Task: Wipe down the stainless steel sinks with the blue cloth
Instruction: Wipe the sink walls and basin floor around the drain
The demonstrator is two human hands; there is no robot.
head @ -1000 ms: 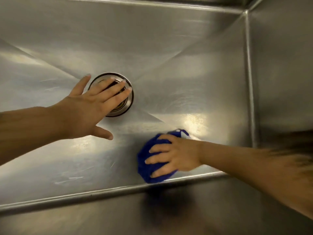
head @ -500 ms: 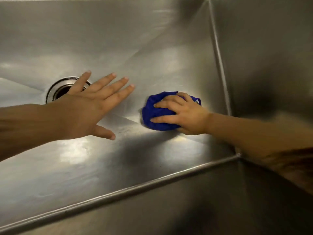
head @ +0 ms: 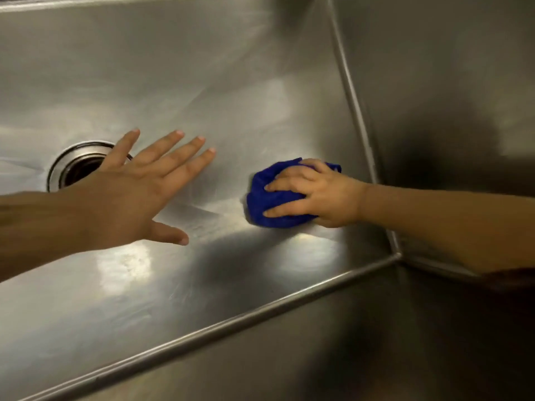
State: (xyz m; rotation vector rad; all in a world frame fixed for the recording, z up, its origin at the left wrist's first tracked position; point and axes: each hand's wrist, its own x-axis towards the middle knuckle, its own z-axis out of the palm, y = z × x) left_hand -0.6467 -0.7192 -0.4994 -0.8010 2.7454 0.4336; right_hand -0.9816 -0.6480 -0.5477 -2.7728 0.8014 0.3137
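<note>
4 bent right fingers (head: 285,184) atop blue cloth (head: 258,198)

Left hand (head: 124,204), right hand (head: 321,195) bare; dark sleeve edge (head: 511,280) on right arm.

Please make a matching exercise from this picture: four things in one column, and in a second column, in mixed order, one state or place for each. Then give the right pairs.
Column one
1. left hand
2. right hand
3. cloth
4. drain

Column two
A. blue, bunched up under fingers
B. fingers spread, holding nothing
C. round, metal, at the far left
D. fingers curled over something blue

Pairs: 1-B, 2-D, 3-A, 4-C
</note>
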